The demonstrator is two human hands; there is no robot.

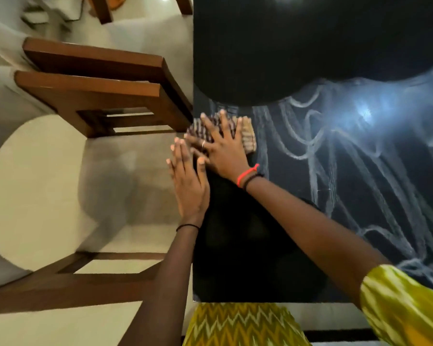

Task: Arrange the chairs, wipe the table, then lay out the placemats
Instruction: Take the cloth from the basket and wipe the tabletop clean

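Head view: left hand, right hand, one cloth, one table, two chairs.

glossy black table, polished wood chair, woven cloth

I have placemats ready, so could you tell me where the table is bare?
The black tabletop is bare beyond the cloth, toward the far edge, and across the streaked stretch right of the right hand. Crowded: the left edge, where the left hand lies beside the cloth, near the wooden chair.
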